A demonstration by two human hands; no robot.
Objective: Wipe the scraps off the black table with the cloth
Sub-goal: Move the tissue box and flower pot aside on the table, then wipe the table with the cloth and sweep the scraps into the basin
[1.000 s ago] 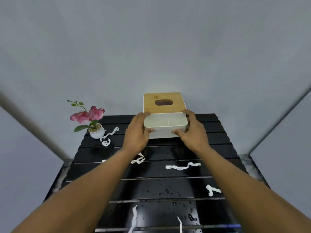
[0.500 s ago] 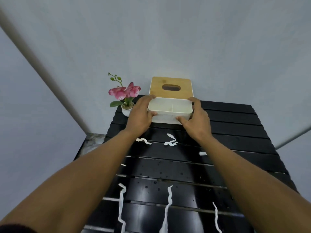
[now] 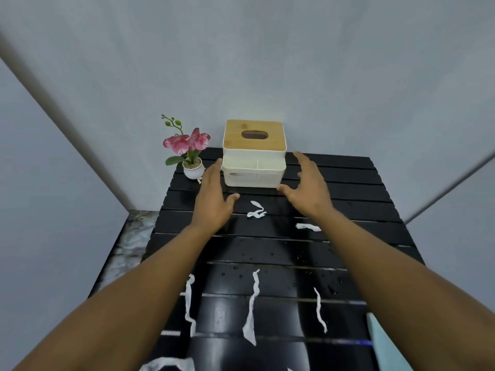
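Where the frame ends: the near edge of the desk point(image 3: 267, 253) is cut off, and a pale blue strip point(image 3: 380, 344) at the near right edge, possibly the cloth, cannot be identified with certainty.
Partly hidden: one white scrap point(image 3: 308, 226) is overlapped by the right forearm; another at the bottom edge point(image 3: 168, 364) is cropped.
Desk: black slats with thin gaps, glossy, dotted with water droplets.
Scraps: thin, crinkled white paper strips are spread across the slats; three long ones point(image 3: 251, 306) lie toward the near edge, a curled one point(image 3: 256, 211) between the hands.
Left hand point(image 3: 214, 199): spread, fingers extended, held just beside the left side of the box; contact cannot be judged.
Right hand point(image 3: 308, 188): spread, apart from the right side of the box.
Box point(image 3: 254, 159): white plastic, rounded corners, wooden lid with an oval slot, at the far edge.
Potted flower point(image 3: 191, 151): pink petals, small white pot, at the far left corner.
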